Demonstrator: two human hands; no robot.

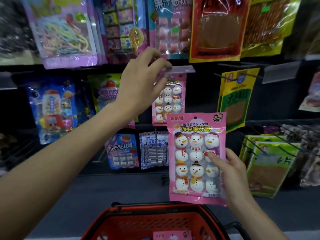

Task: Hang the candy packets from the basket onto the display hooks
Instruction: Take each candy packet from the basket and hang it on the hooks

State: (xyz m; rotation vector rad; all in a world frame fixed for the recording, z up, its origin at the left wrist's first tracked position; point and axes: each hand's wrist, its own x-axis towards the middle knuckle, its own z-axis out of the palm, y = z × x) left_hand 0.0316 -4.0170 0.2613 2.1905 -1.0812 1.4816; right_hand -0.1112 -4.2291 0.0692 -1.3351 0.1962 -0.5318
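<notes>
Pink film printed with a grid of snowman marshmallows marks the held packet (192, 153), which we see in the head view, the only view supplied, standing upright in front of the display wall and above the red basket (138, 222). We note that the right hand (233, 174) grips this packet at its lower right edge: the thumb lies across the front face and the fingers are curled behind it, out of sight. The left hand (142, 84) is raised to the middle row of the display, where its curled fingers and thumb pinch a purple label strip (181, 70); motion blur keeps us from reading the exact contact. Directly below that strip hangs a matching hung packet (170, 101), partly covered by the left hand and overlapped at its lower corner by the held packet. In the basket, at the bottom edge of the picture, we see the top of one more pink spare packet (172, 235). Neighbouring goods on the wall include a blue gumball packet (52, 110) to the left, a yellow-green packet (237, 99) to the right, green packets (268, 163) at lower right, and a red packet (216, 28) in the top row.
</notes>
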